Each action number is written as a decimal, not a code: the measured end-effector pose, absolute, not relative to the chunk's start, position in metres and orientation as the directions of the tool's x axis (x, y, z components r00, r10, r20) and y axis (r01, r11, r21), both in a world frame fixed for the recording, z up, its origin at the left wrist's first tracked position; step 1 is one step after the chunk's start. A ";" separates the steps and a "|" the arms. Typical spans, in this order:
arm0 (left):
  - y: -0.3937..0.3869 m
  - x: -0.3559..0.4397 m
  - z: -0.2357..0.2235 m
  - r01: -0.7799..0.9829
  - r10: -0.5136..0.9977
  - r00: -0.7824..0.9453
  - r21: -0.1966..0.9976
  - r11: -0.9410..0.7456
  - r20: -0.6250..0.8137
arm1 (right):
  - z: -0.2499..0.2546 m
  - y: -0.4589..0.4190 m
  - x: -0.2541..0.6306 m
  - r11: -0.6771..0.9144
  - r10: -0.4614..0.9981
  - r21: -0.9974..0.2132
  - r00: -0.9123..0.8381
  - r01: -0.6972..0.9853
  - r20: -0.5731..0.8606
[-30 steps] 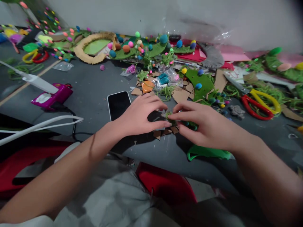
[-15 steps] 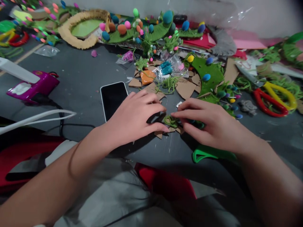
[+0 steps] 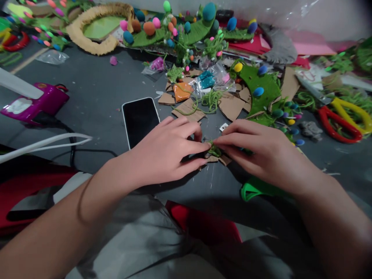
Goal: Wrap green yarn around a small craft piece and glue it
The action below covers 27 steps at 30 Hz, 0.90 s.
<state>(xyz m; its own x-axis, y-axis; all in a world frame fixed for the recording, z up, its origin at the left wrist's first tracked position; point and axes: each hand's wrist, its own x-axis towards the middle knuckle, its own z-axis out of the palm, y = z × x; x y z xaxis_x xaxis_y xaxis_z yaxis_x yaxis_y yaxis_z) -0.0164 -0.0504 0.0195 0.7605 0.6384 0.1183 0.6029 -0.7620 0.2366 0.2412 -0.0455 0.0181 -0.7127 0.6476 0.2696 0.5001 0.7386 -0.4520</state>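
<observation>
A small cardboard piece [image 3: 213,159] with pointed tips lies on the table between my hands, with green yarn [image 3: 215,150] coiled on top. My left hand [image 3: 171,151] steadies it from the left: the thumb rests by a cardboard tip and the index fingertip presses at the yarn. From the right, my right hand [image 3: 261,153] has thumb and fingers pinched together at the yarn, almost meeting the left index finger. Both hands partly cover the piece. Behind my left hand lies a phone [image 3: 141,122]; under my right wrist is a green plastic object [image 3: 252,190], partly hidden.
Cardboard scraps [image 3: 232,106], an orange packet [image 3: 183,91] and loose yarn [image 3: 211,100] lie beyond my hands. Red-and-yellow scissors [image 3: 340,124] are at right. A purple device [image 3: 36,104] with a black cord stands left. Decorated green shapes [image 3: 186,37] line the back.
My left index finger has reached right onto the yarn, close to my right fingertips. My right fingers have drawn closer together. The view has shifted slightly.
</observation>
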 end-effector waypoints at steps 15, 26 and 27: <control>0.008 -0.111 0.022 0.820 0.847 0.501 0.215 -0.530 0.177 | 0.013 -0.048 0.241 0.753 0.636 -0.423 -0.721 0.504 0.275; 0.009 -0.110 -0.009 0.741 0.809 0.523 0.326 -0.587 0.269 | 0.013 -0.049 0.241 0.749 0.639 -0.428 -0.724 0.507 0.261; 0.009 -0.110 -0.010 0.742 0.809 0.522 0.324 -0.587 0.272 | 0.013 -0.049 0.241 0.747 0.641 -0.431 -0.721 0.507 0.262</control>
<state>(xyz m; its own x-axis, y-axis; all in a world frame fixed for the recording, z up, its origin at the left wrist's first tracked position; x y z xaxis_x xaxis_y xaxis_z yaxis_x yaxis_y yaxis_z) -0.1099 0.0088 -0.0100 0.5215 0.8089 0.2716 0.7419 -0.5871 0.3239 0.2409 -0.0489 0.0131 -0.7215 0.6408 0.2623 0.5066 0.7467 -0.4309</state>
